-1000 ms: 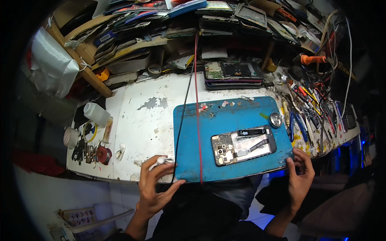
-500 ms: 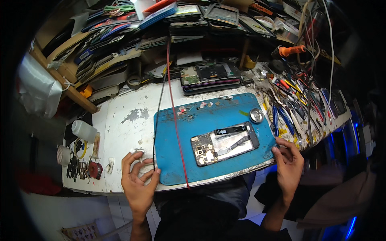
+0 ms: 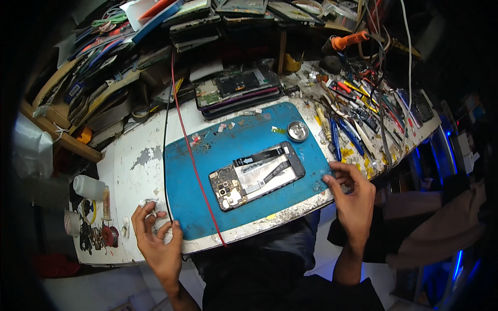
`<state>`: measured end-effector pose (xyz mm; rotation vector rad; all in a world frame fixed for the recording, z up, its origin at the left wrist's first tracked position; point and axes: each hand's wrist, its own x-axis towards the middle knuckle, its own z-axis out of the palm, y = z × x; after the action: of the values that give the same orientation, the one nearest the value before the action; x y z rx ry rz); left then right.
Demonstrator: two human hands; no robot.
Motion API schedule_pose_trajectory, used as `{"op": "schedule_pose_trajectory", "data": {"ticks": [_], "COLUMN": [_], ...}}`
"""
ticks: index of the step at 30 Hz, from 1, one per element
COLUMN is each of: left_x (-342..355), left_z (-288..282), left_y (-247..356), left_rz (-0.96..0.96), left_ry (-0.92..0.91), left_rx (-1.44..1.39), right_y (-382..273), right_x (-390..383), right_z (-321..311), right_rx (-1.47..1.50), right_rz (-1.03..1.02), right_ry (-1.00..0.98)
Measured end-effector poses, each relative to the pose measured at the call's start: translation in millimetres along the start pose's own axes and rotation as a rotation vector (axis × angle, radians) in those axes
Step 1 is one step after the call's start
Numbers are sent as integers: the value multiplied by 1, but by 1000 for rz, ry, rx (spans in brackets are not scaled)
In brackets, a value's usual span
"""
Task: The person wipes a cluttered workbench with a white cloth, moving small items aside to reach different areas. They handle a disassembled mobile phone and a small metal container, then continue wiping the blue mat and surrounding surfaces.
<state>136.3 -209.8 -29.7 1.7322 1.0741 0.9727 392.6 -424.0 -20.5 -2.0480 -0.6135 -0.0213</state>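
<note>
A smartphone without its back cover (image 3: pixel 257 176) lies on a blue work mat (image 3: pixel 202 215), its circuit board on the left and a black strip across its pale middle. My left hand (image 3: pixel 158 243) is at the mat's left edge, fingers loosely bent and apart, thumb tip beside a thin black cable (image 3: pixel 166 129). By its index finger is a small white crumpled piece (image 3: pixel 149 202). At the mat's right edge rests my right hand (image 3: pixel 355 194), thumb and index finger curved with a gap between their tips. Neither hand touches the phone.
A round metal tin (image 3: pixel 298 131) stands on the mat's far right. A red cable (image 3: pixel 188 140) crosses the mat. Pliers (image 3: pixel 337 137) and several other hand tools lie to the right. Stacked device parts (image 3: pixel 238 88) stand behind, a white bottle (image 3: pixel 88 186) at left.
My view has turned and shifted, so the bench and phone appear farther left and tilted. Both hands keep their places at the mat's edges; the phone stays put on the mat.
</note>
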Motion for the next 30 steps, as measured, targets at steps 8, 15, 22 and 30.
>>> {"op": "schedule_pose_trajectory", "data": {"ticks": [8, 15, 22, 30], "left_x": [-1, 1, 2, 0], "left_z": [5, 10, 9, 9], "left_y": [0, 0, 4, 4], "left_rz": [69, 87, 74, 104], "left_ry": [48, 65, 63, 50], "left_rx": [89, 120, 110, 146], "right_y": [2, 7, 6, 7], "right_x": [1, 1, 1, 3], "right_z": [4, 7, 10, 8], "right_rx": [47, 75, 83, 99], "right_rz": [3, 24, 20, 26], "right_ry": [13, 22, 43, 23]}}
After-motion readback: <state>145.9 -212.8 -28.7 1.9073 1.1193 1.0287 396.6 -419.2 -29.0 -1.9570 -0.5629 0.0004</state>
